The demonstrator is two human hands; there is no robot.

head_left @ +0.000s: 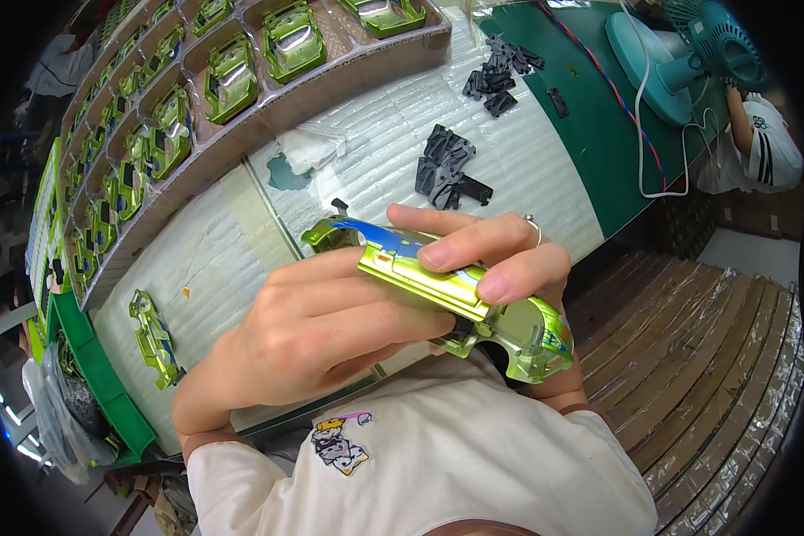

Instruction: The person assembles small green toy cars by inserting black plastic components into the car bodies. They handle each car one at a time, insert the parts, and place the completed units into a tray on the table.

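Note:
A shiny lime-green toy car body shell [429, 279] with blue markings is held tilted above the table's near edge. My left hand [317, 322] is closed at its near side, with the fingertips hidden beneath the shell. From the far side, my right hand [505, 255], wearing a ring, presses its fingers on the shell's top and side. A small black part [339, 206] shows at the shell's left end. On the table beyond my hands lies a pile of black plastic parts [447, 170]. Another green car shell [154, 339] rests to the left of my left forearm.
A compartment tray [348, 71] of green car shells fills the far left. More black parts [500, 76] lie farther off. A teal fan [688, 58] with cables stands at the far right. Flattened cardboard [688, 357] is stacked at right; a green bin [98, 375] sits left. Another person's arm [741, 125] shows.

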